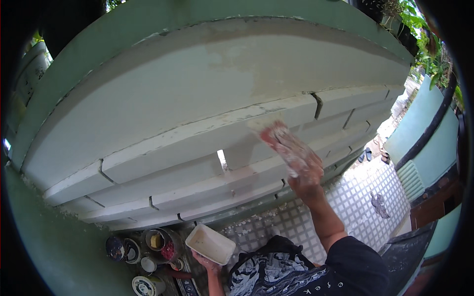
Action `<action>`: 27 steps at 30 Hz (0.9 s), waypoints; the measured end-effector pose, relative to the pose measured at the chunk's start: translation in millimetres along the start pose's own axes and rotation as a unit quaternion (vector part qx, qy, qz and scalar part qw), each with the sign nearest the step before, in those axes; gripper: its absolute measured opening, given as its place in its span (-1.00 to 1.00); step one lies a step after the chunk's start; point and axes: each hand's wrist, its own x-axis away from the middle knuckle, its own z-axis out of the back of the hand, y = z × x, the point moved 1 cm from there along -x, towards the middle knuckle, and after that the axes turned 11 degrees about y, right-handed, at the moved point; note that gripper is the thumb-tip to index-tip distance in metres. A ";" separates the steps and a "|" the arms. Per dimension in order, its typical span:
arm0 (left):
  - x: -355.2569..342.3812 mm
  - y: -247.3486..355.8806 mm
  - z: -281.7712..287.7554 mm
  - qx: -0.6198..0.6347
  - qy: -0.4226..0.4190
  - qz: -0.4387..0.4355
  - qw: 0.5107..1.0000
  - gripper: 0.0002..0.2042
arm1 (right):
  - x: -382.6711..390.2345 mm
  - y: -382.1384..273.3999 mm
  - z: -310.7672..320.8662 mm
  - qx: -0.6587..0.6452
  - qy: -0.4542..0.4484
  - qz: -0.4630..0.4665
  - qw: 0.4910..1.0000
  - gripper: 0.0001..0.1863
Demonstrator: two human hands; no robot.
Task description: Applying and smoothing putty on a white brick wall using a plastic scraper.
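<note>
Head view, brush (284, 144) held jutting from right grip (307, 181), tray (211, 244) held in left grip (206, 262)

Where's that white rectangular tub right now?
In the head view, the white rectangular tub is low and left of centre, held by the left hand, just right of the round container with a yellow block inside.

Of the 2 bare hands, the right hand (307, 183) is higher, reaching forward in a closed grip, its right arm (326, 224) stretched out ahead. The left hand (207, 262) sits low, seemingly gripping, fingers partly hidden; its left forearm (216, 284) rises from below.
</note>
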 end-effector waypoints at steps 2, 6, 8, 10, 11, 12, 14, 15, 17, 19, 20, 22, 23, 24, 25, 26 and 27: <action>0.0 -4.9 -1.3 0.000 -0.007 0.006 1.000 -0.42 | -27.0 1.9 -15.1 0.021 0.001 0.045 0.999 -0.58; -42.5 -32.8 0.2 0.224 -0.307 -0.027 0.925 -0.42 | -56.1 10.0 -39.2 0.081 0.069 0.083 0.991 -0.51; -45.6 -32.2 4.1 0.363 -0.559 -0.071 0.742 -0.42 | -59.7 13.1 -44.2 0.129 0.103 0.087 0.982 -0.44; -15.8 -24.9 21.4 0.078 -0.024 0.007 0.997 -0.36 | -60.4 22.7 -50.6 0.186 0.194 -0.057 0.961 -0.53; 3.7 -10.4 -7.7 0.058 -0.025 -0.012 0.998 -0.42 | -59.9 24.9 -59.4 0.210 0.204 -0.073 0.953 -0.49; 6.3 -7.3 -8.4 0.062 -0.025 -0.018 0.998 -0.42 | -59.7 20.3 -73.8 0.203 0.207 -0.071 0.954 -0.49; 7.2 -6.3 -7.2 0.094 -0.010 0.014 0.995 -0.42 | -57.3 8.8 -101.0 0.220 0.118 -0.066 0.966 -0.42; 6.6 -6.0 -4.8 0.094 -0.011 0.013 0.995 -0.42 | -60.3 -0.8 -112.3 0.220 0.119 -0.066 0.966 -0.42; 1.9 -7.4 2.5 0.051 0.018 -0.015 0.998 -0.43 | -63.9 -13.4 -128.1 0.247 0.080 -0.076 0.963 -0.39; -3.8 -9.8 14.1 0.070 0.014 -0.001 0.997 -0.43 | -64.9 -21.1 -122.1 0.168 0.093 -0.070 0.979 -0.39; -7.6 -11.3 18.8 0.088 0.012 0.014 0.996 -0.44 | -65.4 -25.5 -116.9 0.090 0.104 -0.064 0.988 -0.40; -1.5 -4.6 10.6 0.058 0.011 -0.015 0.998 -0.44 | -61.8 -30.0 -103.9 0.043 0.132 -0.069 0.988 -0.41; 0.2 -1.7 8.3 0.028 0.011 -0.045 0.999 -0.44 | -59.4 -28.1 -97.6 -0.005 0.160 -0.073 0.984 -0.42; -4.5 -2.2 21.6 0.028 0.013 -0.046 0.998 -0.44 | -58.7 -24.0 -90.1 0.044 0.190 -0.094 0.976 -0.42; -13.3 -5.4 37.2 0.061 0.008 -0.018 0.998 -0.40 | -60.1 -17.0 -83.3 0.093 0.220 -0.113 0.964 -0.42; -20.8 -8.7 53.3 0.095 0.003 0.009 0.995 -0.36 | -64.2 -9.9 -81.6 0.091 0.219 -0.113 0.965 -0.42; -15.9 -5.4 40.9 0.095 0.002 0.015 0.995 -0.36 | -67.3 4.8 -78.8 0.155 0.224 -0.137 0.952 -0.40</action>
